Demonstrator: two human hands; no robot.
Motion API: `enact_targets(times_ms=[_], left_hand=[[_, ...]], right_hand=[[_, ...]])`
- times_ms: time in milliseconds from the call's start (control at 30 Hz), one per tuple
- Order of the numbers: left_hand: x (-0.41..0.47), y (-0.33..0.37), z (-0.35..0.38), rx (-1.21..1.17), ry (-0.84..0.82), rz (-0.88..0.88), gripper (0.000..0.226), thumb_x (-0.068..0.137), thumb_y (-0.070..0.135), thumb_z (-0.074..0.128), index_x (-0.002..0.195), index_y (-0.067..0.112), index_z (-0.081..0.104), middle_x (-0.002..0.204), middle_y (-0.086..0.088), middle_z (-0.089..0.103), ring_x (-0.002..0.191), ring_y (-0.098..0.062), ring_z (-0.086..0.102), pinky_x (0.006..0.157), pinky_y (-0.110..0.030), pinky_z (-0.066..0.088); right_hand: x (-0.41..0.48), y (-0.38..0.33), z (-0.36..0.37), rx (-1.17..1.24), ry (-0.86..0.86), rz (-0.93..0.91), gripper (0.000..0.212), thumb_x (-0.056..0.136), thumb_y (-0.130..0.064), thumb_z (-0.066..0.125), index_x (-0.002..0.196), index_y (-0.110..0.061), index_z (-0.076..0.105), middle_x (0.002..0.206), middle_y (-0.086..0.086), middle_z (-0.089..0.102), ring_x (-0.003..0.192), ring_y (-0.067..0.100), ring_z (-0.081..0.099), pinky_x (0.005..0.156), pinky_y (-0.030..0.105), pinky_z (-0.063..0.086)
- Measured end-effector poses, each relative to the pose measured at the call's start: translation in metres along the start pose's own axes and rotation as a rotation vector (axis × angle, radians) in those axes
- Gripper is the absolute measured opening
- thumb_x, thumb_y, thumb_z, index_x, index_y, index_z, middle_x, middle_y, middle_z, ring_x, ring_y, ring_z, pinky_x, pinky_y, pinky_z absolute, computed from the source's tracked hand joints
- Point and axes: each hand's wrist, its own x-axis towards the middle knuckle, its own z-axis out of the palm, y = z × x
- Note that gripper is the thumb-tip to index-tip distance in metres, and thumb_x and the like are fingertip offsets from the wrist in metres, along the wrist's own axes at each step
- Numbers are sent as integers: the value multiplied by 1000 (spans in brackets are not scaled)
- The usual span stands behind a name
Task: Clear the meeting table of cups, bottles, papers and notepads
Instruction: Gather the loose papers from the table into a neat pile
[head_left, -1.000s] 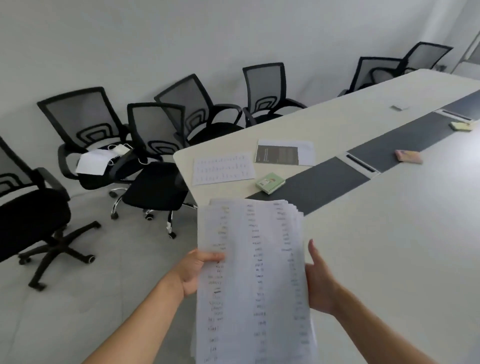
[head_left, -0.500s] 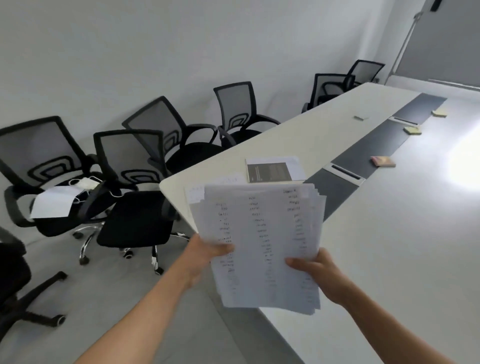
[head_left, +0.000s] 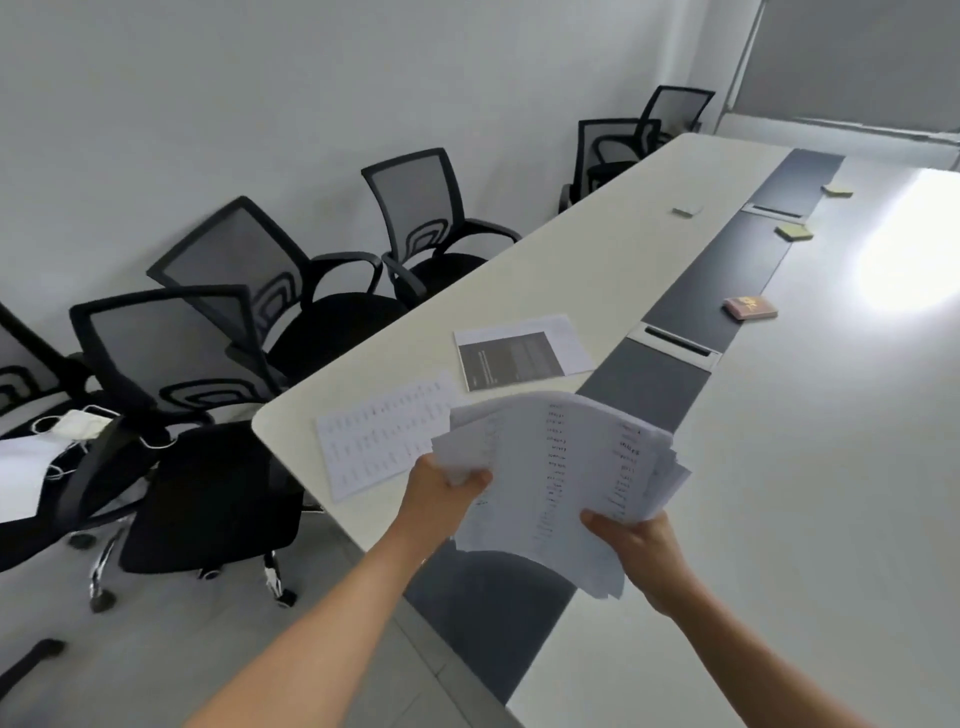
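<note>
The stack (head_left: 566, 467) of printed sheets is held, loosely fanned, above the near end of the table (head_left: 831, 493). The left hand (head_left: 441, 493) grips its 9 o'clock edge with curled fingers, and the right hand (head_left: 639, 545) pinches its 5 o'clock corner, thumb on top. From the stack, a sheet (head_left: 379, 441) lies on the table at 10 o'clock, a dark booklet (head_left: 519, 353) at 12, a pink pad (head_left: 750, 307) at 1 and a yellow pad (head_left: 794, 232) farther off. Chairs (head_left: 208, 467) stand at 9 o'clock.

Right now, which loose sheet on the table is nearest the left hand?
The white sheet of small print at the table corner, beside the left hand; the dark-printed sheet lies farther.
</note>
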Motion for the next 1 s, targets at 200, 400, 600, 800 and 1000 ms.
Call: enact_targets(times_ms=[200,400,600,800,1000], left_hand=[[17,-41,7,16,-84,-140,26,81,7,73,106,14,72,103,-4,75,100,-22,69,90,-47,57],[41,-33,12,-74,-164,-110,42,73,29,78,114,23,68,106,-2,73,105,-21,68,87,-47,58],[46,-48,17,-73,-195,-218,66,58,33,93,116,24,64,111,-4,70,110,-24,64,94,-49,54],[59,-35,26,-66,-308,-142,42,68,25,83,106,33,66,105,-3,71,105,-22,66,84,-50,59],[52,-49,29,-137,-296,-205,45,67,20,81,108,26,66,104,-7,70,105,-22,64,86,-47,58]], right_hand=[[7,29,1,7,14,89,43,70,-18,75,110,-24,63,100,2,69,101,27,64,71,38,60],[14,17,-4,12,72,29,35,75,-17,76,109,-24,66,98,0,71,95,23,68,71,44,62],[23,16,-5,-11,79,67,47,66,-14,84,109,-23,68,97,-2,73,95,20,69,70,36,61],[30,8,-3,-8,97,33,47,67,-22,80,112,-21,65,101,3,71,95,24,69,71,42,61],[24,21,-4,22,110,68,49,64,-20,81,111,-20,65,99,4,72,94,23,69,72,44,61]])
